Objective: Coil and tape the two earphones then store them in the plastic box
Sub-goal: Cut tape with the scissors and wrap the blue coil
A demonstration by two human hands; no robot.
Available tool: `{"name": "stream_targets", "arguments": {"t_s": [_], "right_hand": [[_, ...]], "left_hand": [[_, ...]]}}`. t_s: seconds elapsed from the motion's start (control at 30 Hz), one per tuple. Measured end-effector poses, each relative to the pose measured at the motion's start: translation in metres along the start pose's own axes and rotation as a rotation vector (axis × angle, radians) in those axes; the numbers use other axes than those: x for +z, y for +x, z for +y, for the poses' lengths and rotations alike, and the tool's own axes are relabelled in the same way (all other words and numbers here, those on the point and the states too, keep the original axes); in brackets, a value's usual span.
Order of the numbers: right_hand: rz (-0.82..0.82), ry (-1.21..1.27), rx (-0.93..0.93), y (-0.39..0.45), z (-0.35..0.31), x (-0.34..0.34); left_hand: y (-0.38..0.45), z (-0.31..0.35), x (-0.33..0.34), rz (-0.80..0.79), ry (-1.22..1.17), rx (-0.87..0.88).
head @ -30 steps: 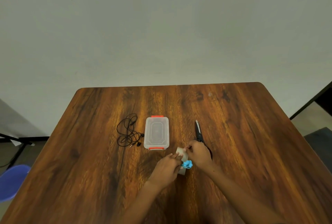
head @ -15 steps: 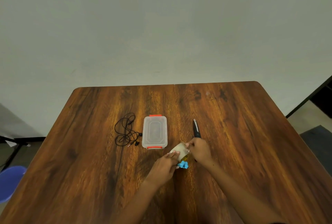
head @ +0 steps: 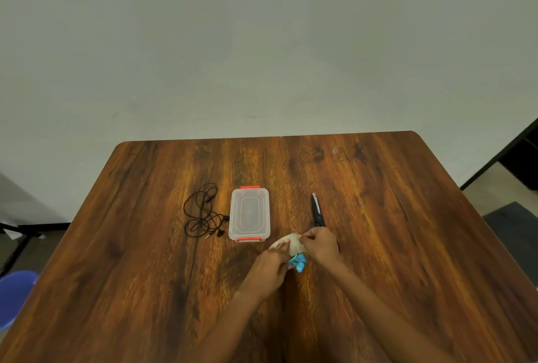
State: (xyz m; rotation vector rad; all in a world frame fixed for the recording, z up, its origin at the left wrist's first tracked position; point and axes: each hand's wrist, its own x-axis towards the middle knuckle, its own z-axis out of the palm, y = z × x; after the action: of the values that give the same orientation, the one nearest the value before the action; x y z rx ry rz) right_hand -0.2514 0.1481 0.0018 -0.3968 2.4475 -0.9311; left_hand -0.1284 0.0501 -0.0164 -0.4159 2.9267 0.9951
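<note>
Both hands meet over the brown wooden table: the left hand grips a whitish tape roll and coiled blue earphone. The right hand pinches the roll's edge.

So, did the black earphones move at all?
No. The black earphones lie uncoiled just left of the plastic box, with the same gap to it as before. Only the camera shifted.
</note>
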Motion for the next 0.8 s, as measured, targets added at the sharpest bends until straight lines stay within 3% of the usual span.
{"name": "stream_targets", "arguments": {"t_s": [0.2,0.37,0.47,0.8], "right_hand": [[-0.029,0.073,0.099,0.004,-0.001,-0.003],[-0.143,0.495,0.343,0.004,-0.004,-0.017],[-0.23,0.635,0.355,0.001,-0.009,-0.024],[-0.024,0.525,0.271,-0.001,-0.015,-0.006]], "left_hand": [[0.001,-0.007,0.001,-0.033,0.013,-0.009],[-0.002,-0.015,-0.001,-0.041,0.015,0.014],[-0.005,-0.023,-0.004,-0.023,0.017,0.01],[0.008,0.0,-0.002,-0.031,-0.008,0.022]]}}
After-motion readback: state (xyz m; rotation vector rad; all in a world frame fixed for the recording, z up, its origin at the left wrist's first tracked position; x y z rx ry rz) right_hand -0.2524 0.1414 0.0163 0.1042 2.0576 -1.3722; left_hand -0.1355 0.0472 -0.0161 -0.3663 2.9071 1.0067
